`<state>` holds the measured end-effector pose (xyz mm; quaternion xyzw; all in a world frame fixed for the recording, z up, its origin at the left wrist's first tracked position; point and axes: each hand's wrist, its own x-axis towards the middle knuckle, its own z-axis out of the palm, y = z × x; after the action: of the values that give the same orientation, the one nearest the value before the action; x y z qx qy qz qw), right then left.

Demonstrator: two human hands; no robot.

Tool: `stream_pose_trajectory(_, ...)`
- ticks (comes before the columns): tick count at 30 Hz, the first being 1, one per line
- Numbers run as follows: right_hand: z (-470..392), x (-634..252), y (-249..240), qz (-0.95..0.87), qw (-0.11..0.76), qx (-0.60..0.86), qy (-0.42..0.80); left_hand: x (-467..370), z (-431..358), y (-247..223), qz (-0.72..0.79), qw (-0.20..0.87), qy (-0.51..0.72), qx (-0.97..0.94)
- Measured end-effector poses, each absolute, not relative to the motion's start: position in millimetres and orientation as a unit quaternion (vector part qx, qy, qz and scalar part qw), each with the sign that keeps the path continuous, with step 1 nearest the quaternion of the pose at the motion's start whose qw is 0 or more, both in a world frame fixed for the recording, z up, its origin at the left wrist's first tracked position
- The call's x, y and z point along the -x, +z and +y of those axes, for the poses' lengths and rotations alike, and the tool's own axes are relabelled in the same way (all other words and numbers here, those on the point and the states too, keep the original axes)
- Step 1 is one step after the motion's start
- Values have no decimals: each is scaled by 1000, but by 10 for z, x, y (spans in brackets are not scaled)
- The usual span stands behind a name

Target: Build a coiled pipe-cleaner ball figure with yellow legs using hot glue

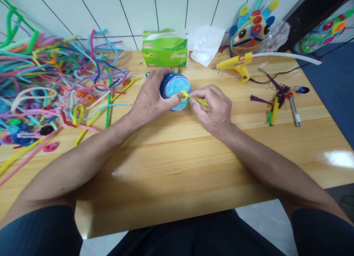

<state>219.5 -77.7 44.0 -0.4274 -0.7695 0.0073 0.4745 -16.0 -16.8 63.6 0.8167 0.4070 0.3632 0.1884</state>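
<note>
My left hand (152,92) is wrapped round a rounded object coiled in blue, purple and light blue pipe cleaner (176,87). Its thumb presses near a yellow piece at the coil's middle. Between the thumb and fingers of my right hand (212,108) is a yellow pipe cleaner (203,101), which runs to that yellow middle. Both hands meet above the table, just in front of the tissue pack. The underside of the coiled object is hidden.
Loose coloured pipe cleaners (63,79) heap up at the left. Behind my hands stand a green tissue pack (165,51) and white paper (206,46). A yellow glue gun (239,66), a utility knife (295,110) and a colourful decorated figure (253,31) are on the right.
</note>
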Motion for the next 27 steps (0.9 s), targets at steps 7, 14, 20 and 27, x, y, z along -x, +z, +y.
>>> stream_pose_trajectory(7, -775, -2179, 421, -760, 471, 448, 4, 95, -256, 503, 405, 148, 390, -814)
stream_pose_trajectory(14, -785, -2112, 414, -734, 503, 452, 63, 46, -370, 520, 435, 149, 387, -799)
stream_pose_trajectory(20, -788, -2116, 413, -734, 501, 452, 77, 93, -321, 636, 428, 166, 365, -810)
stream_pose_trajectory(27, -799, -2109, 431, -764, 490, 419, 38, 163, -208, 683, 387, 213, 359, -822)
